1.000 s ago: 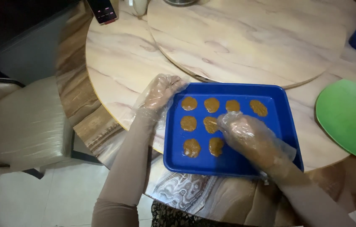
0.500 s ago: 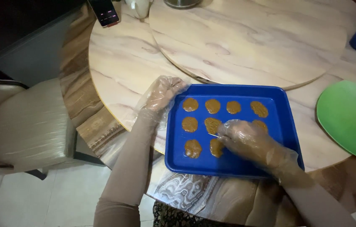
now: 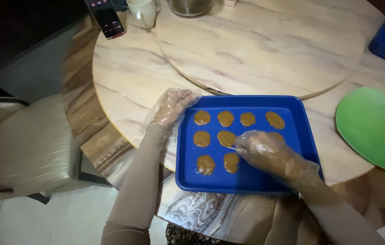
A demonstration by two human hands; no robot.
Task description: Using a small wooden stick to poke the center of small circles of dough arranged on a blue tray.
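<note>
So, going left to right: there's a cream padded chair (image 3: 24, 145) tucked at the edge of the round marbled worktop (image 3: 129, 77), with a phone (image 3: 106, 18) and a white mug (image 3: 143, 11) up at the far side. The left hand (image 3: 170, 109), in a thin clear glove, rests with its fingers loosely spread and flat against the left rim of the blue tray (image 3: 247, 181), steadying it rather than gripping anything. The tray sits right at the near edge of the worktop and carries brown dough patties (image 3: 225, 138) in rows. The right hand (image 3: 269, 152), also gloved, is pinched closed on what looks like a thin pale stick (image 3: 231, 147), its tip at the middle patty (hard to tell what the stick is made of). My guess is those patties are soft, sticky and easily dented, so I'd only touch them lightly from the edges. The tray looks stiff and light; hold it by the rim. A green plate (image 3: 374, 131) lies off to the right.
</note>
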